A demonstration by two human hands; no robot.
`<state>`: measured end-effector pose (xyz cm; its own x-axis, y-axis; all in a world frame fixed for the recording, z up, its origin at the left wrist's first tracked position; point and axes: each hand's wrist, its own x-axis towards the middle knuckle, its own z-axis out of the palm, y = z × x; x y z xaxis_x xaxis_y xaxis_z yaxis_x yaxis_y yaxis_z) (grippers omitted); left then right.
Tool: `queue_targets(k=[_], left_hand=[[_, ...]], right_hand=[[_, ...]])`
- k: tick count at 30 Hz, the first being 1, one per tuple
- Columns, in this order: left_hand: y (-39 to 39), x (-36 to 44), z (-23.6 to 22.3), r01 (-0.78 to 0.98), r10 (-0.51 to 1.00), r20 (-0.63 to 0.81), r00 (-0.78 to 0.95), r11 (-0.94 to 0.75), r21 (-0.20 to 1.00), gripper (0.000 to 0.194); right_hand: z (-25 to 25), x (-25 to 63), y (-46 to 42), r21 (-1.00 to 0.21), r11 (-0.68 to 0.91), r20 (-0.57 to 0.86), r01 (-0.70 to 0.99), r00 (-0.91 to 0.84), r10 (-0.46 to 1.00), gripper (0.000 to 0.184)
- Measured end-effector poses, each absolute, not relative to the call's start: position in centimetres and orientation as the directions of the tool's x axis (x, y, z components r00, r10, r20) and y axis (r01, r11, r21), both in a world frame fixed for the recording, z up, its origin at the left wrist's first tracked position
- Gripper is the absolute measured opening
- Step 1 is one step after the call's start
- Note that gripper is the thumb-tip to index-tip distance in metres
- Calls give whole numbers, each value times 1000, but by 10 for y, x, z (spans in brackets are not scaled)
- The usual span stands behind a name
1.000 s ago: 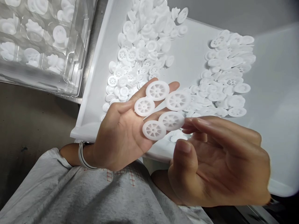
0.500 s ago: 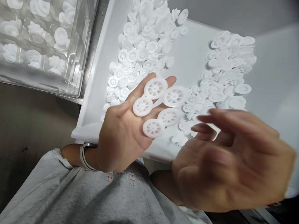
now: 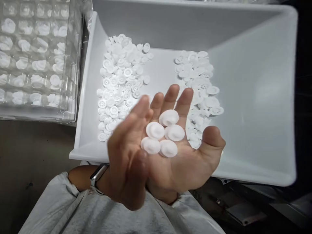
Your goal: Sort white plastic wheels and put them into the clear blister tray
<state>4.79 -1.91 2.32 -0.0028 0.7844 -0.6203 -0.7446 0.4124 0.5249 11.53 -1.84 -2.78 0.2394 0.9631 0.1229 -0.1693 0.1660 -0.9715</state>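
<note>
Several small white plastic gears [image 3: 156, 130] rest on the upturned palm of my right hand [image 3: 175, 165]. Their smooth, bulging faces are up, and fine teeth show along some rims. That hand's fingers reach forward, a little apart, with the thumb out to the right. Close against its left side is my left hand [image 3: 128, 157], turned on edge, its fingers stretched out and slightly blurred, with nothing seen in it. Beneath both hands, a large white bin [image 3: 255, 107] holds a left heap of gears [image 3: 122, 81] and a right heap of gears [image 3: 201, 84].
To the left stands a clear plastic tray [image 3: 70, 65] with rows of pockets holding white parts. The bin's raised walls surround the heaps, with its near rim just beyond my body. A wristwatch [image 3: 98, 172] is on my left wrist. Dark equipment [image 3: 243, 208] lies at lower right.
The gears have passed from my left palm to my right palm, and their bulging faces now show instead of their spoked ones. Both hands have come together, and the view takes in more of the bin.
</note>
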Motion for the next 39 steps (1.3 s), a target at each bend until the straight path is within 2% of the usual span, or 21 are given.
queue_targets(k=[1,3,5,8,10,13,16,21,29,33,35,37,39], left_hand=[[-22,51,18,-729,880,-470,-73,275,627,65],[-28,56,8,-683,965,-212,-154,51,728,55],[-31,59,1,-653,979,-121,-163,-15,758,51],[-31,58,1,-650,980,-184,-74,93,754,55],[-26,55,4,-666,952,-306,26,245,705,52],[-15,52,9,-681,805,-562,191,521,515,44],[-4,54,11,-677,656,-710,255,645,353,40],[-2,61,13,-714,681,-692,240,607,349,36],[-11,59,20,-766,726,-652,218,541,346,26],[-15,59,17,-790,766,-623,158,477,386,27],[-16,60,15,-804,792,-599,121,432,409,30],[-17,59,13,-817,803,-588,94,400,416,31],[-17,57,11,-835,792,-601,108,401,378,30]], right_hand=[[-27,118,-18,-939,154,83,-306,232,969,53],[-26,124,-17,-847,131,42,-515,181,983,47],[-27,127,-17,-809,136,74,-572,130,989,46],[-28,129,-17,-791,132,105,-598,80,991,46],[-29,130,-17,-782,123,115,-611,53,992,47],[-28,131,-18,-794,77,83,-604,19,996,47],[-27,131,-19,-812,28,39,-583,-7,999,47],[-27,130,-18,-792,28,44,-610,-11,999,43],[-31,135,-18,-905,112,125,-410,-5,992,46],[-31,133,-23,-903,164,181,-396,-7,983,49],[-26,129,-27,-871,153,153,-466,38,987,47],[-19,122,-31,-829,110,65,-548,100,993,44],[-11,115,-34,-804,103,-6,-585,181,983,36]])
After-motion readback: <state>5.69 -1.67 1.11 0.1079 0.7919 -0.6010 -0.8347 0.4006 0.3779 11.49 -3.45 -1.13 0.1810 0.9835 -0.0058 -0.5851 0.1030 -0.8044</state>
